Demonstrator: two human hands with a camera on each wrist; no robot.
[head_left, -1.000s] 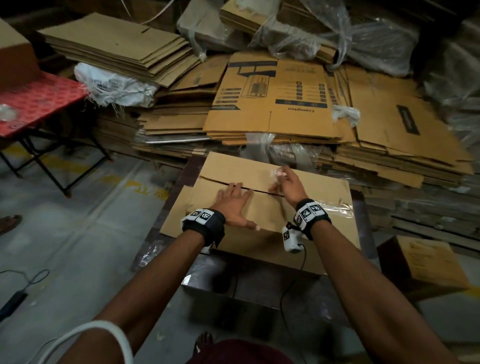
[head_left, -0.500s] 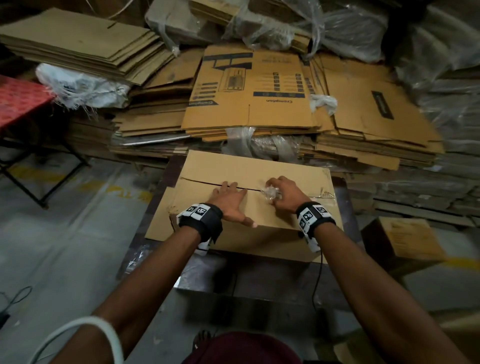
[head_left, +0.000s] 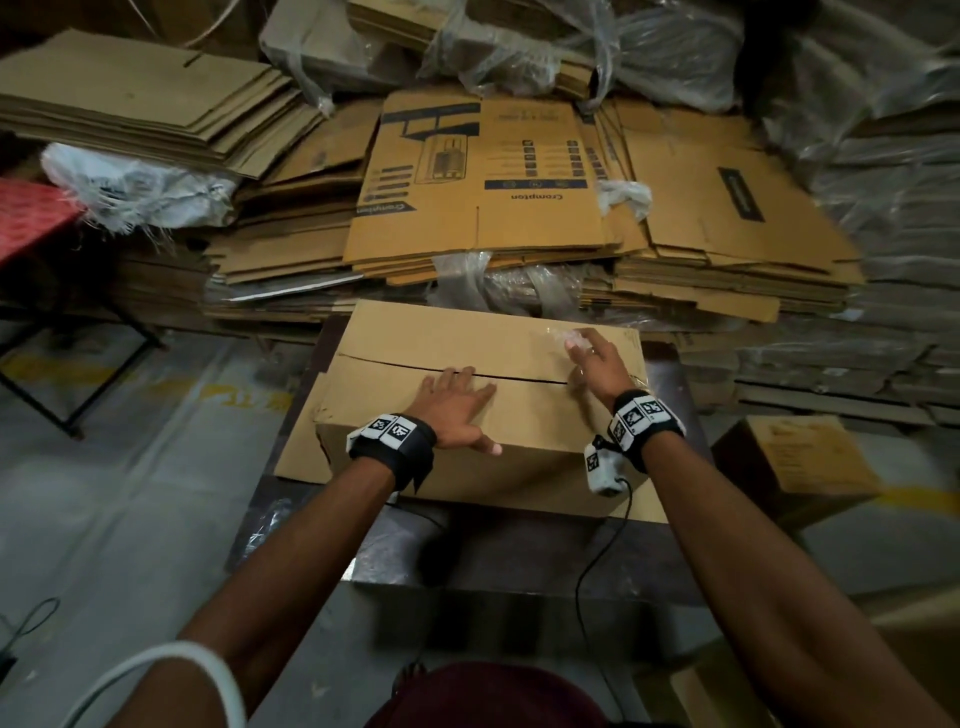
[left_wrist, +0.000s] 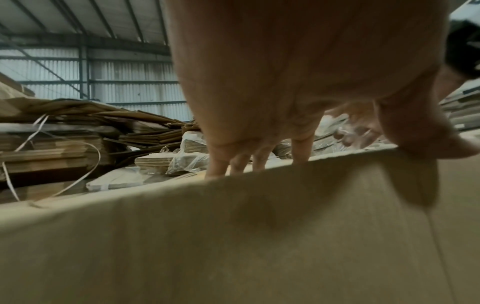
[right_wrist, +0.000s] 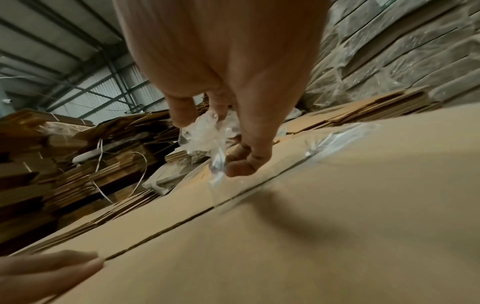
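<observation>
A brown cardboard box (head_left: 436, 338) stands on a dark table (head_left: 519, 561), its two top flaps meeting at a seam. My left hand (head_left: 454, 400) lies flat on the near flap, fingers straight and reaching the seam; in the left wrist view the left hand (left_wrist: 285, 115) presses on the box's top edge. My right hand (head_left: 589, 358) is over the box's right end and pinches a crumpled wad of clear tape (right_wrist: 205, 133). A strip of the tape runs from the wad down to the box top (right_wrist: 337, 205) near the seam.
Stacks of flattened cartons (head_left: 483, 197) fill the floor right behind the table, with plastic-wrapped bundles (head_left: 883, 156) at the right. A small closed carton (head_left: 800, 457) sits to the right of the table. A red table (head_left: 26, 218) stands at the far left.
My right hand has moved from the middle of the seam to the box's right end, drawing the clear tape along. The left hand stays flat on the near flap.
</observation>
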